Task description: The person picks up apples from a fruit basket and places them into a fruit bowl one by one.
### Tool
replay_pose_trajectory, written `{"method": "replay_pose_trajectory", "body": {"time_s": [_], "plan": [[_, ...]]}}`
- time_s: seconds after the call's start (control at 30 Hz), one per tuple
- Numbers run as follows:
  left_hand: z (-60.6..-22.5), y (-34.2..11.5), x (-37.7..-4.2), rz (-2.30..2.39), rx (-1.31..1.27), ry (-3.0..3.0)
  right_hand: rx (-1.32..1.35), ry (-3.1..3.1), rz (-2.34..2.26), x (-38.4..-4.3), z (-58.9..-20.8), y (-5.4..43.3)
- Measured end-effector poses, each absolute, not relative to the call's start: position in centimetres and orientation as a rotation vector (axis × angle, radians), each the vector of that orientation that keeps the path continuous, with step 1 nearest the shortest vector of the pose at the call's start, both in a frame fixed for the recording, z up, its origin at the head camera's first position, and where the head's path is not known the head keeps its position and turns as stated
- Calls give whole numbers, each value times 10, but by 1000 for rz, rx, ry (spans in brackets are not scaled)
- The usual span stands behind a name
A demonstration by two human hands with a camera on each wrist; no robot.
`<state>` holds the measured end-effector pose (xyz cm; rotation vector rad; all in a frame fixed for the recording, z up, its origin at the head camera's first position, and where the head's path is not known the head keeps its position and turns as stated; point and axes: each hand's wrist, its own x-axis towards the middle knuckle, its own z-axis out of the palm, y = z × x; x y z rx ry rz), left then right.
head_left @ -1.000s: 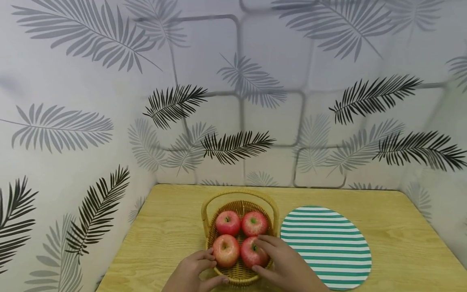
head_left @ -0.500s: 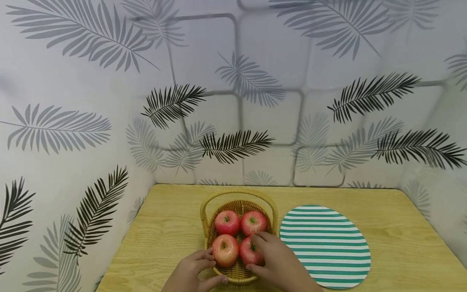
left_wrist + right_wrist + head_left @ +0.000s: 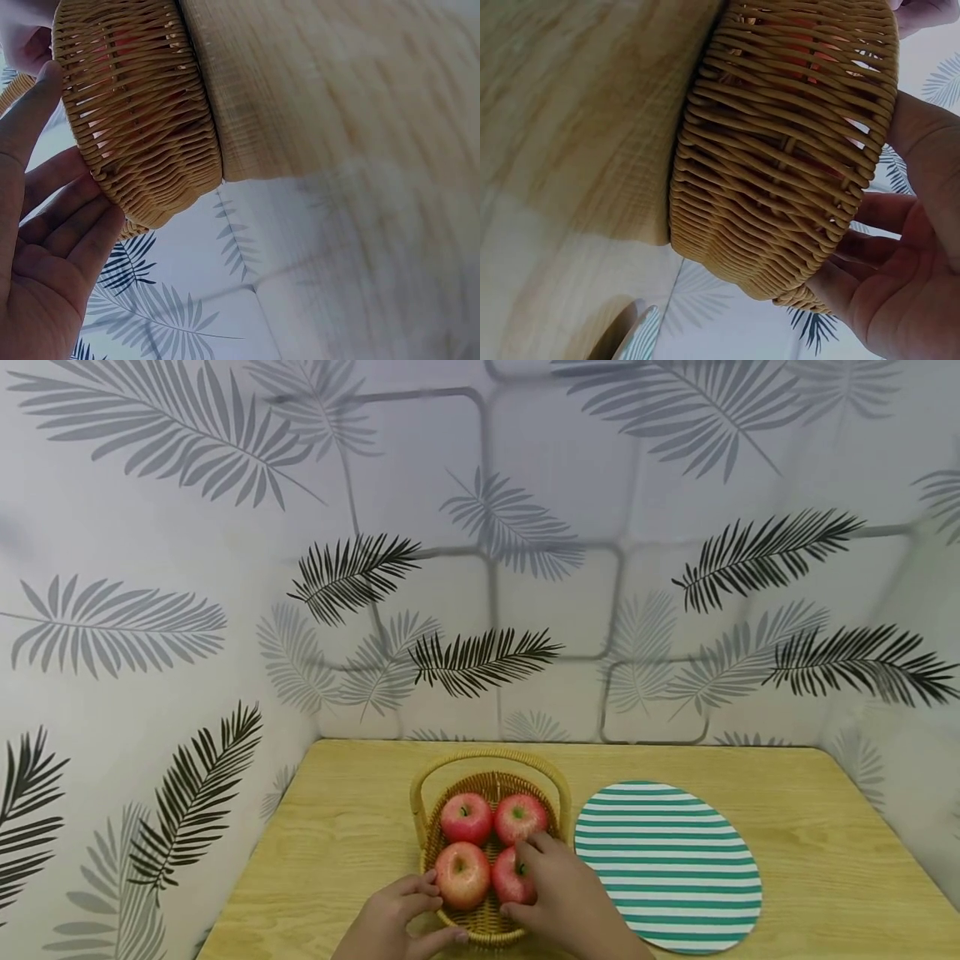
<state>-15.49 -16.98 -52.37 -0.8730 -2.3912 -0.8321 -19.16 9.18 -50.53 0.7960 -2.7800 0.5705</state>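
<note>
A wicker basket [image 3: 491, 937] with an arched handle stands on the table, holding several red apples. My right hand [image 3: 566, 893] reaches over the right rim and grips the front right apple [image 3: 507, 877], index finger on its far side and thumb at its near side. Part of that apple is hidden under the hand. My left hand [image 3: 390, 918] rests at the basket's left front, fingertips beside the yellowish-red front left apple [image 3: 462, 875] and thumb along the front rim. In the left wrist view, the fingers of my left hand [image 3: 52, 247] lie nearly straight against the wicker side.
Right of the basket lies an oval placemat [image 3: 667, 868] with green and white stripes. Two more apples, the back left apple [image 3: 467, 817] and the back right apple [image 3: 521, 818], sit behind. A leaf-patterned wall covering [image 3: 555, 610] borders the wooden table [image 3: 337, 810].
My right hand has shifted slightly left and closed in further over the front right apple, covering more of it. My left hand stays at the basket's edge.
</note>
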Motion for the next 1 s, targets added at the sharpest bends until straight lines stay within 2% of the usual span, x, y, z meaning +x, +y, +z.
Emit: {"method": "replay_pose_trajectory", "body": {"time_s": [1.0], "plan": [[-525,-169,-155,-855,-824,-2443,791,-2614,590,-184,-502,90]]}}
